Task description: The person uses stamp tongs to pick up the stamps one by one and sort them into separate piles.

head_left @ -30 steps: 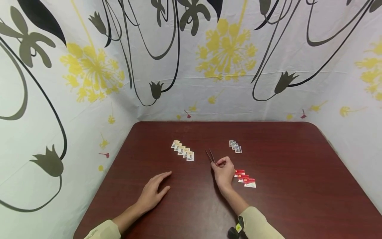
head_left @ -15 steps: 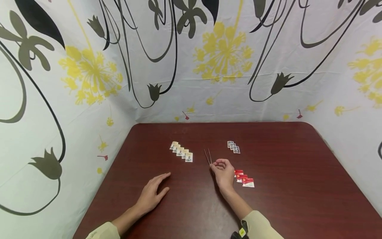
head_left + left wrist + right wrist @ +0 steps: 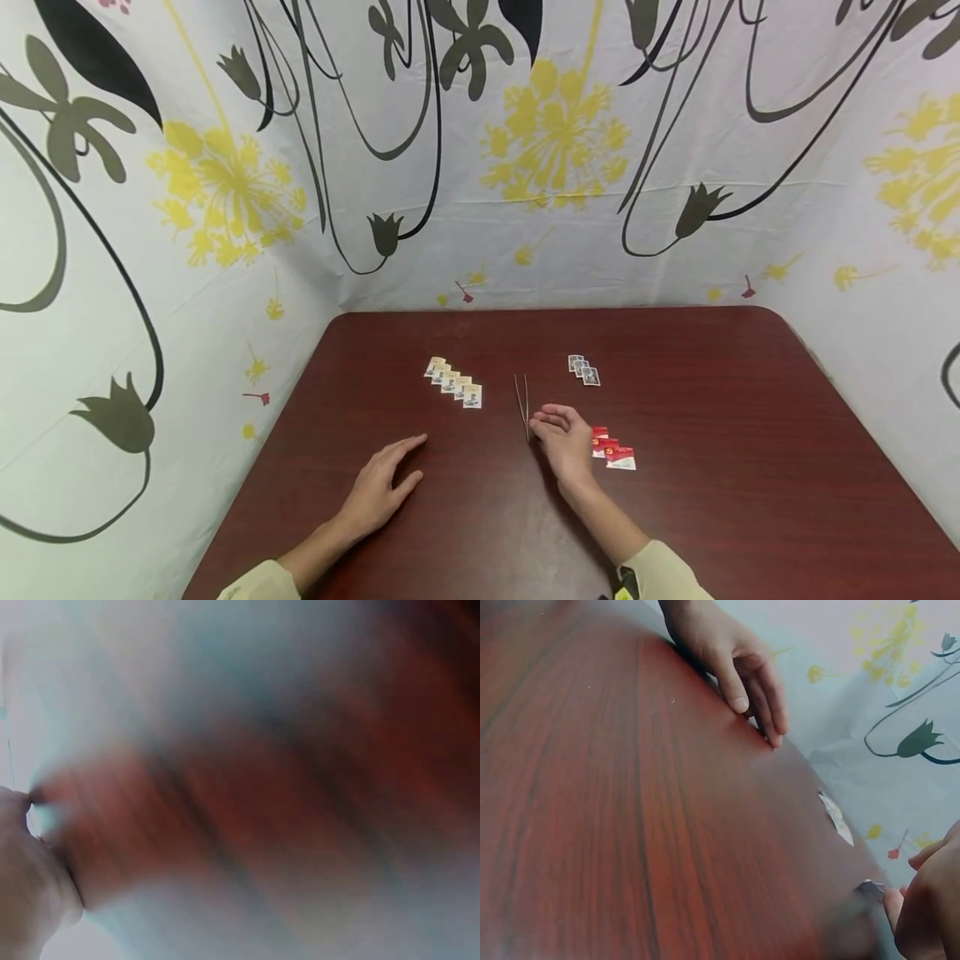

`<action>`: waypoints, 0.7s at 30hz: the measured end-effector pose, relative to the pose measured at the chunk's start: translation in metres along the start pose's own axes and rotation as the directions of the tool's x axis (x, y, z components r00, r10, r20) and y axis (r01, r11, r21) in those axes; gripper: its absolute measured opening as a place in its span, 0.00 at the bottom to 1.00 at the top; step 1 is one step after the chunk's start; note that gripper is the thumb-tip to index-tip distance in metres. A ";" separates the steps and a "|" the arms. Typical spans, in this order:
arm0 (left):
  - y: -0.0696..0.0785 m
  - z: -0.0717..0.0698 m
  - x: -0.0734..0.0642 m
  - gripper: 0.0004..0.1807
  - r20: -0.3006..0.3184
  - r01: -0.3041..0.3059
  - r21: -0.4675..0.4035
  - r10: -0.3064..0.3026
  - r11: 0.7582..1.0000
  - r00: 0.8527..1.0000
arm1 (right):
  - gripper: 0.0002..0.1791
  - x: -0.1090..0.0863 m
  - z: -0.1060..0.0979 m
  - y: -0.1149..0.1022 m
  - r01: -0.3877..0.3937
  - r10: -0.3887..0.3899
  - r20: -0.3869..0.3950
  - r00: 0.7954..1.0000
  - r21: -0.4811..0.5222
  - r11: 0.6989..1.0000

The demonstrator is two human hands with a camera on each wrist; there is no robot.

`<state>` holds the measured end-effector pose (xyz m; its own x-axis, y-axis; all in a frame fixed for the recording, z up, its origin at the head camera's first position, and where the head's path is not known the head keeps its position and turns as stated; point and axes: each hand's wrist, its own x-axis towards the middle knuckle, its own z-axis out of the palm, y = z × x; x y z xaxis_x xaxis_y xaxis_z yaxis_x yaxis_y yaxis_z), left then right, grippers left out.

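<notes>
My left hand [image 3: 377, 487] rests on the dark red table with its fingers straight and thumb apart, holding nothing. A pair of thin metal tweezers [image 3: 522, 408] lies on the table, its tips pointing away. My right hand [image 3: 564, 442] is just right of the tweezers, fingertips right beside their joined end, fingers loosely bent and not wrapped round them. Beyond the left hand is an overlapping row of several cream stamps [image 3: 454, 383]. Three grey stamps [image 3: 584, 370] lie farther back on the right. Red and white stamps [image 3: 617, 452] lie beside the right hand, which partly covers them.
The table [image 3: 750, 433] has rounded far corners and meets a white cloth [image 3: 465, 183] printed with flowers at the back and sides. In the left wrist view most is blurred, with part of the hand [image 3: 34, 892] at the left edge.
My right fingers have come off the tweezers, which they pinched before; the joined end now shows and the hand is slightly to the right. The left hand stays in place.
</notes>
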<state>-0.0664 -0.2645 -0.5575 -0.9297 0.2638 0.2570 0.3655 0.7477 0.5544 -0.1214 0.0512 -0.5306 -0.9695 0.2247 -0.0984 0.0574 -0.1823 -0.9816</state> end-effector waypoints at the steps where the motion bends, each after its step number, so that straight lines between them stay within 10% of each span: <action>1: 0.000 0.000 0.001 0.32 0.003 0.007 0.000 -0.007 1.000 1.000 | 0.19 0.000 -0.003 -0.001 -0.002 0.002 0.005 1.000 0.016 1.000; 13: 0.011 -0.006 0.010 0.31 0.057 0.099 -0.106 -0.094 0.989 0.994 | 0.24 0.002 -0.051 -0.022 -0.051 0.038 0.111 0.993 0.119 0.992; 21: 0.020 -0.011 0.020 0.29 0.091 0.174 -0.381 -0.151 0.908 0.984 | 0.30 0.005 -0.094 -0.031 -0.027 -0.012 0.223 0.975 0.171 0.985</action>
